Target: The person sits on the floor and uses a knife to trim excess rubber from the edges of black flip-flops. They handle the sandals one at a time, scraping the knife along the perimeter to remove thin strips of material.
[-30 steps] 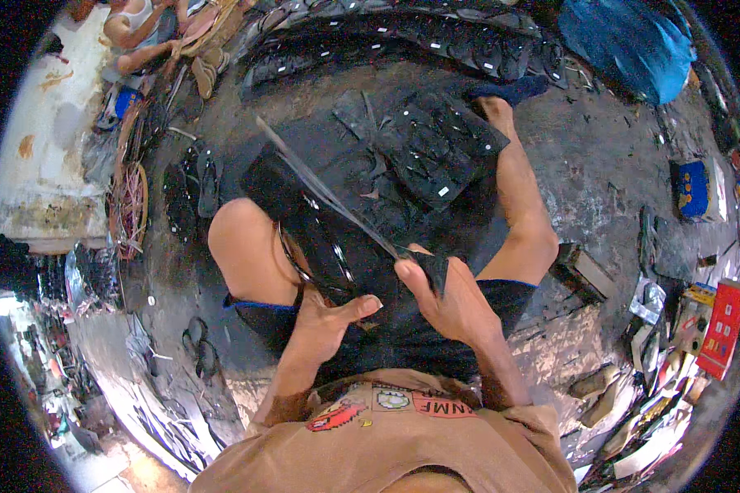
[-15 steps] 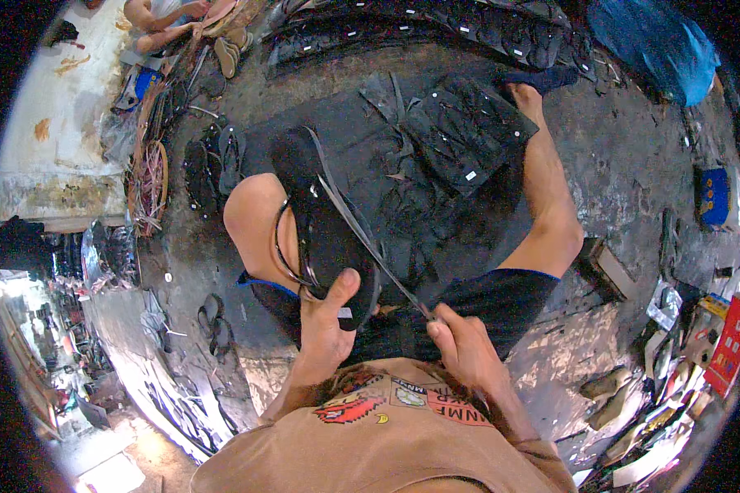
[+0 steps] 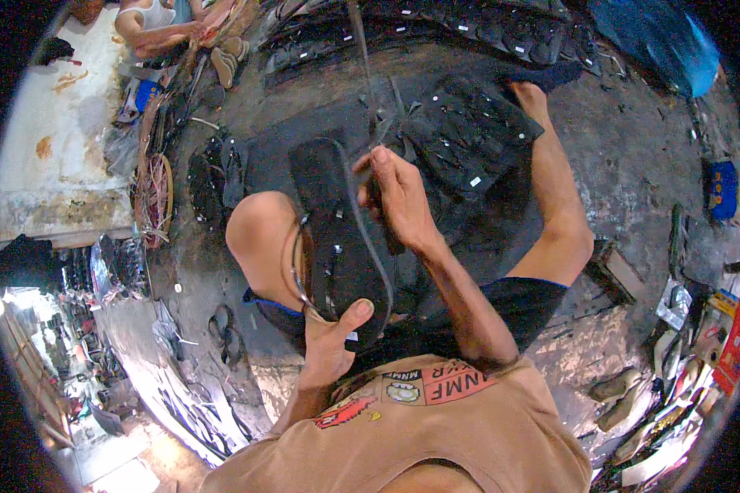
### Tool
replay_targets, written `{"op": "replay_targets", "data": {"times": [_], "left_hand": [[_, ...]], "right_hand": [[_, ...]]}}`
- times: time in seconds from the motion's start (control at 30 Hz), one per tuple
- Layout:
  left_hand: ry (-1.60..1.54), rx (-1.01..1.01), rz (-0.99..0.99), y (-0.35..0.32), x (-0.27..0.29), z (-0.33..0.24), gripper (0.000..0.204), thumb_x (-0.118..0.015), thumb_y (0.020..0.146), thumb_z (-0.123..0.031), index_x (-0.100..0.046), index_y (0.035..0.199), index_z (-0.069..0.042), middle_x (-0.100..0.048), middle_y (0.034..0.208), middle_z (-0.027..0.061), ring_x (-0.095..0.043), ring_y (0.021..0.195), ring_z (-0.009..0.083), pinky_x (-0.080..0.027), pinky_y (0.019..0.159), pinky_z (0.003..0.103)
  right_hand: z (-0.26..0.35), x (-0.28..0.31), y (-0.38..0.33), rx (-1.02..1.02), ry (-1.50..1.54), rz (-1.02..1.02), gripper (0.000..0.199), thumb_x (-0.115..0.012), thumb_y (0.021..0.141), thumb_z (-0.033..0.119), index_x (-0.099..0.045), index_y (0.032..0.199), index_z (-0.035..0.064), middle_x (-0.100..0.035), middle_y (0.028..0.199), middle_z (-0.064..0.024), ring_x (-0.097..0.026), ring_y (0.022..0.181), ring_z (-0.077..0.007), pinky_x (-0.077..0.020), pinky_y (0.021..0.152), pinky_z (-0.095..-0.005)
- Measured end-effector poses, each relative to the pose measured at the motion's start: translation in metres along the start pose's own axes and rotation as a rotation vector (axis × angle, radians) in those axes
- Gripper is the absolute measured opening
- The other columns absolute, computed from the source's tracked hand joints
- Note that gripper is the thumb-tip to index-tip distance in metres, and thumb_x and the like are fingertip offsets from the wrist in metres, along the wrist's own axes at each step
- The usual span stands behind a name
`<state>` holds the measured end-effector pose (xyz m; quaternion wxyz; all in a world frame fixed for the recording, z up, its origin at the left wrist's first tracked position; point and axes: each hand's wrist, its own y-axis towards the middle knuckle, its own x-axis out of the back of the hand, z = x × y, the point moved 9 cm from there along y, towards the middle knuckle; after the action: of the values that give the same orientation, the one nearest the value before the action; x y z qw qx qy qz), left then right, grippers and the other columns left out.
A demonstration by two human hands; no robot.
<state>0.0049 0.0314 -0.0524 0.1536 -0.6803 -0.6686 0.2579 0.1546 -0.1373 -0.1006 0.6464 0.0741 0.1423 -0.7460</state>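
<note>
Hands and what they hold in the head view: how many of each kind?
Person's own hands: 2, the left hand and the right hand
Black sandal sole across the lap: 1
Thin dark strap pulled by the right hand: 1
Total: 4
</note>
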Motion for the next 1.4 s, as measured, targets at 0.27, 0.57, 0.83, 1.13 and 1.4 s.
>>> {"op": "replay_targets", "data": {"times": [0.27, 0.57, 0.83, 1.13, 1.4], "left_hand": [[0.204, -0.454, 0.177, 0.029, -0.023, -0.07, 0.085, -0.086, 0.085, -0.031, -0.043, 0.15, 0.004, -0.063, 0.132, 0.0137, -0.061, 0.121, 0.0228, -0.046, 0.106, 0.035], [0.09, -0.024, 0.171, 0.029, 0.003, -0.074, 0.042, -0.058, 0.106, -0.046, -0.07, 0.117, -0.007, -0.074, 0.101, 0.0005, -0.07, 0.089, 0.008, -0.055, 0.081, 0.025], [0.111, -0.096, 0.106, 0.024, 0.001, -0.07, 0.047, -0.061, 0.106, -0.037, -0.059, 0.138, -0.003, -0.07, 0.12, 0.0069, -0.066, 0.107, 0.0166, -0.051, 0.095, 0.032], [0.178, -0.017, 0.105, 0.034, 0.011, -0.057, 0.063, -0.065, 0.105, -0.035, -0.043, 0.151, 0.002, -0.061, 0.134, 0.0065, -0.055, 0.125, 0.0154, -0.039, 0.112, 0.032], [0.324, -0.022, 0.217, 0.032, -0.011, -0.066, 0.057, -0.062, 0.106, -0.033, -0.046, 0.151, -0.002, -0.062, 0.135, 0.0065, -0.057, 0.124, 0.0152, -0.043, 0.109, 0.031]], "right_hand": [[0.049, 0.017, -0.077, 0.055, -0.105, -0.133, 0.029, -0.078, 0.095, 0.027, -0.07, 0.102, -0.0004, -0.063, 0.078, 0.005, -0.052, 0.072, -0.0056, -0.0447, 0.064, -0.0276], [0.019, 0.05, -0.247, -0.029, -0.73, 0.1, 0.043, -0.043, 0.109, 0.041, -0.064, 0.109, 0.0032, -0.056, 0.064, -0.0131, -0.057, 0.055, -0.0271, -0.0441, 0.055, -0.0395], [0.007, 0.054, -0.257, -0.123, -0.849, 0.078, 0.032, -0.055, 0.102, 0.035, -0.06, 0.099, 0.0039, -0.054, 0.068, -0.0231, -0.056, 0.062, -0.0459, -0.0445, 0.058, -0.0475], [0.083, 0.019, -0.103, -0.069, -0.986, 0.577, 0.046, -0.049, 0.108, 0.042, -0.056, 0.14, 0.0097, -0.067, 0.074, -0.021, -0.069, 0.073, -0.0447, -0.0511, 0.066, -0.0517], [0.113, -0.026, -0.05, 0.139, -1.016, 0.794, 0.053, -0.045, 0.108, 0.045, -0.05, 0.148, 0.0094, -0.067, 0.074, -0.0242, -0.067, 0.073, -0.0478, -0.0509, 0.075, -0.0565]]}}
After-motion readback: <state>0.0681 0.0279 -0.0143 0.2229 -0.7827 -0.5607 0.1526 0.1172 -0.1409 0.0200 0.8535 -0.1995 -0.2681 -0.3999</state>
